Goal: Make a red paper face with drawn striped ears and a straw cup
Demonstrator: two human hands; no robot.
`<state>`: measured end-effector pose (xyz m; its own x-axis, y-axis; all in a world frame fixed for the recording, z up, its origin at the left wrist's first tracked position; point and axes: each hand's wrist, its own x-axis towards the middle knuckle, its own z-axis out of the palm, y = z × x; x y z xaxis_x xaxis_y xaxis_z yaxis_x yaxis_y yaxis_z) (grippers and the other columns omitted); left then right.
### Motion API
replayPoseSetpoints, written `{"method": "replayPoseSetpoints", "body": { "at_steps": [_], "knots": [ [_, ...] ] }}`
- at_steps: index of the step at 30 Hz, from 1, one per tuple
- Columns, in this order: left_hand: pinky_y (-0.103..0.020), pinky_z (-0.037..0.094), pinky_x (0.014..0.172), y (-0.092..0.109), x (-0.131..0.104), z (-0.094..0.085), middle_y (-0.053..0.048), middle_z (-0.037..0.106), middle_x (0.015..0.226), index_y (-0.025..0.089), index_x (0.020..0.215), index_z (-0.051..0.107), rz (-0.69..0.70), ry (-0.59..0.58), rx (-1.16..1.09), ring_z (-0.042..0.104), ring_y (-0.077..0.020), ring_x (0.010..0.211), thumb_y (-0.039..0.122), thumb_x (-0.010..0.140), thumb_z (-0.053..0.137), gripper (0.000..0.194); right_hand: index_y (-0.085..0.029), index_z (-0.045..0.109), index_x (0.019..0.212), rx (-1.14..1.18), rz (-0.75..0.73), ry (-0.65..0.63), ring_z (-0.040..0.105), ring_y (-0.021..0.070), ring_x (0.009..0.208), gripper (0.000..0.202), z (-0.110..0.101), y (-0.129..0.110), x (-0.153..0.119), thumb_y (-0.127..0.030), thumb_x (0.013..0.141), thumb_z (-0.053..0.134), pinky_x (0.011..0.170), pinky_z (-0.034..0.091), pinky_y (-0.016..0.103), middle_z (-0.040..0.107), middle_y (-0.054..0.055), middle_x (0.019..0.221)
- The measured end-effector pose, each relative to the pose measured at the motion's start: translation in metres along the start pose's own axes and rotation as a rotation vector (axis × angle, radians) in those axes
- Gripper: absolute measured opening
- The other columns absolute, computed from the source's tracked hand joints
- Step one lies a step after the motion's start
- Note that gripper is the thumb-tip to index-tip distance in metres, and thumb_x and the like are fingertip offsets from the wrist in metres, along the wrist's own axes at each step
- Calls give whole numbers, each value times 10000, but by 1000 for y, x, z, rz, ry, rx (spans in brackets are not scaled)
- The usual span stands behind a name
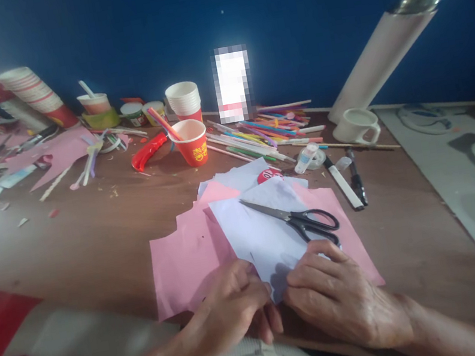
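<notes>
Pink paper point(183, 266) lies at the front of the brown table, with pale white-blue sheets point(245, 225) on top. Black-handled scissors point(292, 215) rest on the pale sheets, blades pointing up and left. My left hand point(237, 299) is at the near edge of the papers, its fingers curled together; what they hold is hidden. Close beside it, my right hand point(336, 295) has bent fingers pressed together at the lower corner of the pale sheet, below the scissors' handles. Anything inside its grip cannot be made out.
A red paper cup point(191, 149) stands behind the papers, near many coloured sticks point(249, 139). A white mug point(359, 126), a tall flask point(385, 56), markers point(343, 184) and a tape roll point(315, 159) are at the right. Stacked cups point(39, 98) and pink scraps point(60, 153) lie left.
</notes>
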<state>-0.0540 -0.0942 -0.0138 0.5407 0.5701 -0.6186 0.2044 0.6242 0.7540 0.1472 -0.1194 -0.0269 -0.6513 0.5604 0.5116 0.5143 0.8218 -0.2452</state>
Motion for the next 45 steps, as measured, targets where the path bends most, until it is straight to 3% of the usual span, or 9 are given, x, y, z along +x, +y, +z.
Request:
{"method": "replayPoseSetpoints", "body": {
  "at_steps": [10,15,22,31,38,45],
  "knots": [
    [-202,358,499,2,-3,-8,-16,619,502,144,730,525,-68,-81,-103,524,-92,446,429,816,559,300,-145,576,821,16,24,19,462,135,660,118,-4,0,3,-74,870,496,747,341,341,622,18,736],
    [-200,326,471,11,-1,-4,-12,603,473,133,664,551,-54,-75,-31,502,-87,397,499,774,607,386,-145,575,815,18,28,6,474,140,663,160,-4,0,4,-110,908,450,745,334,348,625,26,737],
    [-205,277,420,13,4,2,-35,557,419,98,577,640,-48,-14,62,480,-99,365,446,774,530,415,-151,573,798,-5,14,12,475,143,652,180,-5,-2,6,-124,915,439,739,327,346,619,21,710],
    [-218,294,442,12,5,0,-36,530,363,103,517,641,-68,41,85,473,-109,355,376,738,529,368,-150,577,804,-27,2,7,486,146,667,170,-4,-1,3,-99,901,446,737,324,349,620,19,727],
    [-225,271,418,16,5,4,-28,501,338,108,504,631,-120,52,88,433,-108,326,409,709,527,379,-156,576,791,-30,4,17,496,148,667,202,-2,-2,3,-99,908,422,754,334,356,620,25,729],
    [-233,291,442,12,5,2,-39,508,346,112,470,622,-94,95,179,442,-109,359,357,744,500,387,-159,576,746,-3,42,-3,503,136,615,188,-9,2,11,-209,913,504,685,358,319,591,6,656]
  ]
}}
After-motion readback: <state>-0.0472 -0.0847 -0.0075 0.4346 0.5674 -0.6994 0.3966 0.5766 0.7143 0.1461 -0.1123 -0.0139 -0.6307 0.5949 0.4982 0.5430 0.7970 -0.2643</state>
